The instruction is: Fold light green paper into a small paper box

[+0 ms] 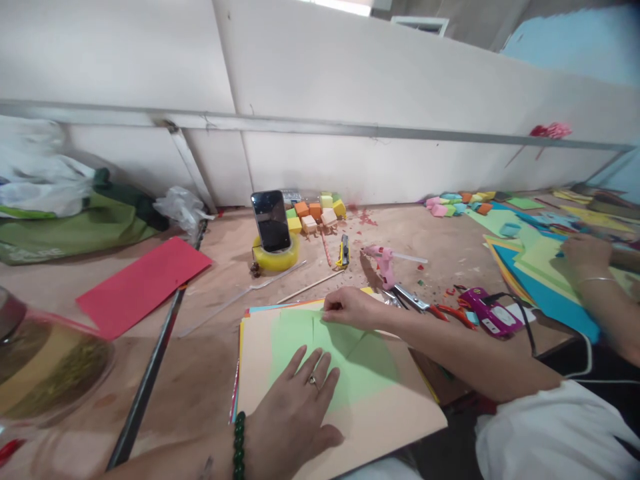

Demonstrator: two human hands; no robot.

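L hand (295, 410) spread flat on green sheet (373, 373), R hand (357, 309) pinching its far edge; uneven pull cd tear it.

soft bright light, faint shadow on green paper (350, 373), stretched, blurry edges

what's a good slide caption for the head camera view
Left hand spread over green paper, right hand at its far edge, phone upright at a yellow tape roll.

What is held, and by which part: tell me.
The right hand seems to pinch the green sheet near its far edge; the left hand lies flat, gripping nothing.
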